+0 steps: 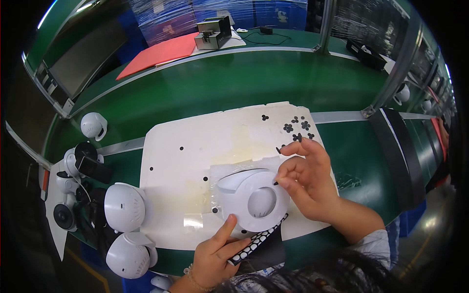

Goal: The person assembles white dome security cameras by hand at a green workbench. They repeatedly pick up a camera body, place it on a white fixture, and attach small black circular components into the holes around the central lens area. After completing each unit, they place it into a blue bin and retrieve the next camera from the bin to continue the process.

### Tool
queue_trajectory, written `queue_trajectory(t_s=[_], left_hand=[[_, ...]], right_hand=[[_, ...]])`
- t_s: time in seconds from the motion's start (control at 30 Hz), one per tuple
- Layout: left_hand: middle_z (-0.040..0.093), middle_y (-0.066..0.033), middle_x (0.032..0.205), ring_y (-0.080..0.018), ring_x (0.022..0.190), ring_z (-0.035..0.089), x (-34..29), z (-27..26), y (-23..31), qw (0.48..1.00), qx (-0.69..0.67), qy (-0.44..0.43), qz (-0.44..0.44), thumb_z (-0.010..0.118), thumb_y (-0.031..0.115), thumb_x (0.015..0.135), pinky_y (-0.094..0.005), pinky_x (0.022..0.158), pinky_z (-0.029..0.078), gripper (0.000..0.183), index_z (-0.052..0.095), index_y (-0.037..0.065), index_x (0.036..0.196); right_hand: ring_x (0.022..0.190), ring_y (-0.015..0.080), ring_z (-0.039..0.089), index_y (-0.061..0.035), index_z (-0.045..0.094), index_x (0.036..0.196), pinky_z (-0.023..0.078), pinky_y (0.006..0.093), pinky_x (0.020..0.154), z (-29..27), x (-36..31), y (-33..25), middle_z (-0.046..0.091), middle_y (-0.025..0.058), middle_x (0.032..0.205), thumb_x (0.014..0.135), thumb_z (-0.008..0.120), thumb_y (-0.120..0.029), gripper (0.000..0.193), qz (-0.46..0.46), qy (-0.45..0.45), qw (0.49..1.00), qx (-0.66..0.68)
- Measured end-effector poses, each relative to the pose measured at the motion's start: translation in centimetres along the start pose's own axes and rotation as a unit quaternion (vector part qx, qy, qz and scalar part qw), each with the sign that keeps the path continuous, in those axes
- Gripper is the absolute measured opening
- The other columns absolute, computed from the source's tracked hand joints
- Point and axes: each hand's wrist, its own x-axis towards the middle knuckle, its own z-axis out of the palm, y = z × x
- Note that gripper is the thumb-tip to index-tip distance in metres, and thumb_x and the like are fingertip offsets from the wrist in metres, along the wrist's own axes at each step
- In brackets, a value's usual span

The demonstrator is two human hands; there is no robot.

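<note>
A white camera housing point(241, 207) lies tilted on a translucent padded wrap point(213, 189) over the white board point(171, 198), its ring-shaped base facing up. It looks like stiff, hollow plastic, so probably light for its bulk; the glossy shell could be slippery and easily scuffed. The ring's outer rim seems the surest hold, leaving its flat face free.

The left hand point(211, 259) has its thumb against the ring's lower left edge, while its fingers grip a dotted sheet point(251, 247), black with rows of white circles. That sheet seems thin and bendable, best held by its edge. The right hand point(316, 188) is half curled just beside the ring, apparently pinching a small black disc point(276, 183) between thumb and forefinger. Such discs are likely very light, perhaps tacky, and suit a fingertip pinch on the rim.

Counted: one housing at the hands, one dotted sheet, three dark discs at the right hand's fingertips. Five single discs point(181, 148) lie spread over the board's left and middle parts; the disc clusters point(288, 128) at its upper right overlap too much to count. Two large camera units point(124, 207) sit left of the board and one rounded unit point(92, 126) stands farther back on the green worktop point(234, 78); the smaller units between them are too crowded to number
</note>
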Motion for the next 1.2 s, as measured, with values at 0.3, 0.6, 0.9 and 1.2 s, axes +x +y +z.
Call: queue_trajectory(t_s=[0.3, 0.6, 0.9, 1.2], left_hand=[[0.041, -0.0182, 0.126, -0.0180, 0.079, 0.062, 0.4, -0.7, -0.3, 0.999, -0.003, -0.053, 0.009, 0.067, -0.011, 0.065, -0.0238, 0.072, 0.050, 0.034, 0.057, -0.009, 0.097], [0.041, -0.0155, 0.128, -0.0180, 0.080, 0.062, -0.1, -0.4, 0.0, 0.999, -0.012, -0.026, -0.022, 0.066, -0.012, 0.065, -0.0236, 0.072, 0.051, 0.028, 0.060, -0.005, 0.092], [0.045, -0.0111, 0.127, -0.0206, 0.075, 0.062, -0.6, 0.2, -1.4, 1.000, -0.017, 0.002, -0.008, 0.063, -0.001, 0.053, -0.0254, 0.066, 0.050, 0.040, 0.064, 0.006, 0.092], [0.043, -0.0097, 0.128, -0.0214, 0.079, 0.062, -1.0, -0.2, -1.4, 0.998, -0.033, -0.041, -0.037, 0.061, 0.000, 0.050, -0.0260, 0.069, 0.050, 0.046, 0.063, 0.006, 0.095]], right_hand=[[0.077, 0.0214, 0.055, -0.0042, 0.035, 0.117, 0.045, 0.0264, 0.063, 0.1, -0.6, -0.2, 0.049, 0.0140, 0.103, 0.070, 0.056, 0.010, 0.054, -0.123, 0.020, 0.961, -0.246], [0.088, 0.0233, 0.053, -0.0022, 0.024, 0.122, 0.039, 0.0351, 0.081, -0.3, 1.5, -1.9, 0.054, 0.0091, 0.087, 0.074, 0.057, 0.005, 0.059, -0.079, -0.043, 0.973, -0.211], [0.089, 0.0204, 0.051, -0.0020, 0.023, 0.122, 0.032, 0.0355, 0.090, 1.4, 2.9, -1.3, 0.051, 0.0055, 0.082, 0.079, 0.050, 0.006, 0.051, 0.030, -0.122, 0.987, -0.095], [0.081, 0.0225, 0.051, -0.0038, 0.035, 0.117, 0.032, 0.0371, 0.086, 2.3, 2.1, -0.7, 0.053, 0.0040, 0.080, 0.074, 0.052, 0.007, 0.048, 0.027, -0.066, 0.993, -0.091]])
